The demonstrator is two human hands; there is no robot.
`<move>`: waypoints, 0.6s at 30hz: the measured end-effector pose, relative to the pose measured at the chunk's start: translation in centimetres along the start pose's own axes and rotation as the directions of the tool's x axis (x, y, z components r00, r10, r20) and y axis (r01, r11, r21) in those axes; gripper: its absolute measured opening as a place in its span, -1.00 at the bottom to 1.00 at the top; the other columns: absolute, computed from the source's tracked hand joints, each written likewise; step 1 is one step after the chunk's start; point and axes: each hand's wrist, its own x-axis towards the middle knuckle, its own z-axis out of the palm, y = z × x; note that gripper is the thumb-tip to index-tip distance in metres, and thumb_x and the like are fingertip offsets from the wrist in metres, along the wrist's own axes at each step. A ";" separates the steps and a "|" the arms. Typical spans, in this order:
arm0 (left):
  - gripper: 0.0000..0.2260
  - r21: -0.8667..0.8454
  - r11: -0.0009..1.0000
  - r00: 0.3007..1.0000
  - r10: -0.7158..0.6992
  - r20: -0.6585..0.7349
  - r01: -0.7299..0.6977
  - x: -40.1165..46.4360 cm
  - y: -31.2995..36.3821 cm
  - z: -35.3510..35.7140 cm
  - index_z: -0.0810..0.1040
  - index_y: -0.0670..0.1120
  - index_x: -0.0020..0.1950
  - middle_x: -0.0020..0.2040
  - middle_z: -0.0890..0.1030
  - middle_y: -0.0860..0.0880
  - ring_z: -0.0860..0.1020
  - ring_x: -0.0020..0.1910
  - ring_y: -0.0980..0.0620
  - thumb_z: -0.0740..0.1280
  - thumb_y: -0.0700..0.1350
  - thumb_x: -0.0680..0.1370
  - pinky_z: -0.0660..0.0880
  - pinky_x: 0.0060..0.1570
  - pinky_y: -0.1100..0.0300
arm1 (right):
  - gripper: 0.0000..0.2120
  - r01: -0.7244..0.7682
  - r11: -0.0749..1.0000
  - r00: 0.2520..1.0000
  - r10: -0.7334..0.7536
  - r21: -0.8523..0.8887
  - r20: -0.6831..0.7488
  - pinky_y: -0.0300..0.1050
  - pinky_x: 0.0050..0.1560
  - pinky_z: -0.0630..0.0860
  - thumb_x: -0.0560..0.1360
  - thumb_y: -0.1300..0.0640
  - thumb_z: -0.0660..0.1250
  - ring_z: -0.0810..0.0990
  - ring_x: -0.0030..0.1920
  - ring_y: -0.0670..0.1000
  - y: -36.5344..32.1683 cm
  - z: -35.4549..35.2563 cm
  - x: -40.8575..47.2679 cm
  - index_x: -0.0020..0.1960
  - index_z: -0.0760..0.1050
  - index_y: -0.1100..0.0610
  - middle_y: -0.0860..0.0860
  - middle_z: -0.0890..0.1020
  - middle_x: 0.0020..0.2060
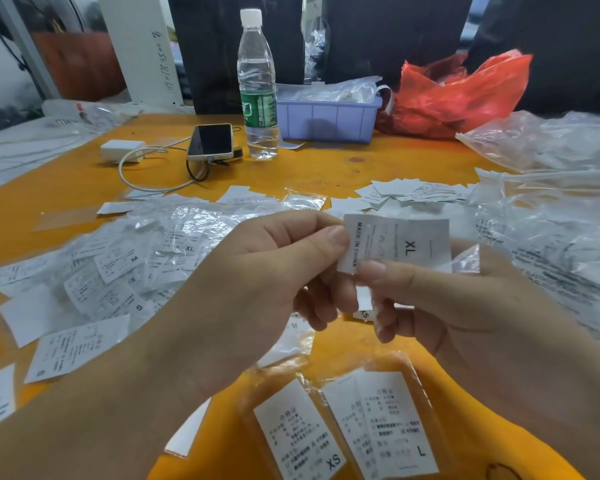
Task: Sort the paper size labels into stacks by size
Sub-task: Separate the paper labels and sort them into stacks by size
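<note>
While both hands are hovering over the orange table [66, 188], they are sharing one white label marked XL [400, 242]: the left hand [257, 282] is pinching its left edge between thumb and forefinger, and the right hand [465, 306] is pressing its thumb against the lower edge, its other fingers curling underneath. A scrap of clear plastic is poking up behind the right hand; whether it is being held, I cannot tell. A loose heap of labels [118, 271], some in clear sleeves, is lying to the left, with M, S and XL showing. Nearer the person, an XS label [300, 431] and an L label [392, 424] are lying side by side in sleeves. A smaller pile of labels [413, 194] is sitting further back on the right. Behind, a water bottle [258, 88] is standing upright beside a phone [212, 142], a lilac bin [328, 117] and a red plastic bag [461, 95].
</note>
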 end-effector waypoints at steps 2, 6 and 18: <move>-0.79 0.014 1.000 1.000 0.011 -0.004 -0.011 -0.1 0.1 0.0 0.69 -0.07 -0.13 -0.43 0.60 -0.03 0.52 -0.45 0.08 0.29 -0.04 0.48 0.47 -0.46 0.28 | -0.63 0.015 1.000 1.000 -0.015 -0.007 -0.005 -0.22 -0.40 0.51 0.24 -0.20 0.56 0.57 -0.40 -0.14 0.1 0.1 0.0 -0.05 0.70 -0.02 -0.08 0.61 -0.37; -0.86 0.108 0.993 0.998 0.053 -0.016 -0.051 -0.2 0.2 0.0 0.67 -0.04 -0.18 -0.42 0.60 -0.03 0.53 -0.44 0.09 0.34 -0.04 0.44 0.47 -0.44 0.30 | -0.67 0.047 0.999 0.998 -0.048 -0.004 -0.028 -0.25 -0.41 0.50 0.25 -0.20 0.56 0.57 -0.41 -0.17 0.2 0.1 0.0 -0.07 0.70 -0.07 -0.11 0.62 -0.39; -0.82 0.124 0.992 0.997 -0.029 0.071 0.020 0.0 -0.2 -0.7 0.69 0.01 -0.01 -0.47 0.55 -0.04 0.46 -0.50 0.08 0.36 -0.04 0.43 0.43 -0.47 0.30 | -0.57 -0.031 0.987 0.999 0.034 -0.160 0.014 -0.29 -0.36 0.53 0.22 -0.41 0.48 0.62 -0.35 -0.21 0.5 0.2 -0.4 -0.04 0.67 -0.19 -0.15 0.66 -0.35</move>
